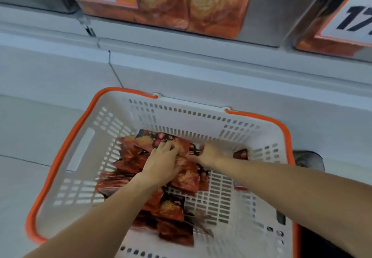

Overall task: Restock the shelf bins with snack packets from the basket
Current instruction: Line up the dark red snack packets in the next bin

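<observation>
Head view is looking down into a white slotted basket [128, 117] with an orange rim, filling the lower centre of the frame. Red snack packets [173, 211] are lying in a loose pile on its floor. The left hand [161, 163] is reaching in from the lower left, fingers curling over the packets at the top of the pile — pressing or gripping, I cannot tell which. The right hand [209, 154] is coming in from the right, fingers bent into the packets just beside the left. Shelf bins [261, 16] holding orange packets are running across the top edge, with price signs [350, 18] at upper left and upper right.
</observation>
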`<act>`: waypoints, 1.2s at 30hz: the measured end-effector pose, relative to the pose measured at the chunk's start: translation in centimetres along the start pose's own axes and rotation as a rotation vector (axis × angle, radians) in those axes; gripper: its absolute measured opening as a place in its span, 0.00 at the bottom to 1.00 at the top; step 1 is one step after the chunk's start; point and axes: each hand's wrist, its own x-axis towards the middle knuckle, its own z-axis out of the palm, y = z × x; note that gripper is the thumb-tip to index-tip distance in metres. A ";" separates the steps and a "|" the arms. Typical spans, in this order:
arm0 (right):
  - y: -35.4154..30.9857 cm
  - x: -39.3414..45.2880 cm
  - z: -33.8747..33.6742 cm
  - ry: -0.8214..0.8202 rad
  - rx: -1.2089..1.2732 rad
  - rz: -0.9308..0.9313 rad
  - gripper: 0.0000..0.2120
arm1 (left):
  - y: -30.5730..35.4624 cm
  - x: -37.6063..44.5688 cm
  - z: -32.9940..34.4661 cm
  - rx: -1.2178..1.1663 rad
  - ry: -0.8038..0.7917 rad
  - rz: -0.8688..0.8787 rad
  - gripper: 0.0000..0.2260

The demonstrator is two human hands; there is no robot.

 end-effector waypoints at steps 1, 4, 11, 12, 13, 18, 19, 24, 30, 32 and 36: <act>0.2 0.7 0.7 0.017 0.029 0.030 0.18 | -0.2 0.0 0.2 -0.017 0.005 -0.001 0.20; 1.1 1.9 2.1 -0.028 0.122 0.146 0.16 | -0.6 -0.1 0.7 -0.086 0.021 -0.027 0.19; 1.1 1.3 2.3 -0.072 0.262 0.298 0.25 | 0.0 0.8 0.7 -0.061 -0.024 -0.073 0.17; 1.1 1.1 2.2 -0.053 0.251 0.302 0.27 | 0.2 0.7 0.8 -0.047 -0.026 -0.072 0.17; 1.2 1.0 2.1 -0.038 0.228 0.292 0.29 | 0.3 0.7 0.9 -0.039 -0.022 -0.072 0.16; 1.3 1.2 2.3 0.022 0.169 0.232 0.30 | 0.0 0.3 1.5 -0.039 0.031 -0.090 0.19; 1.4 1.2 2.3 0.022 0.167 0.233 0.30 | 0.0 0.3 1.6 -0.034 0.029 -0.092 0.20; 2.2 1.4 1.7 0.000 0.139 0.250 0.26 | 0.2 0.4 1.0 -0.064 0.009 -0.107 0.26; 2.7 -1.2 -1.5 -0.077 0.154 0.162 0.17 | 0.5 0.0 -1.3 -0.221 0.183 -0.206 0.21; 2.0 -2.9 -3.3 -0.104 0.177 0.084 0.23 | 1.2 -0.1 -3.3 -0.427 0.175 -0.312 0.19; 0.0 -7.4 -6.8 -0.139 0.344 -0.105 0.17 | 3.5 -0.3 -7.1 -0.917 -0.147 -0.247 0.16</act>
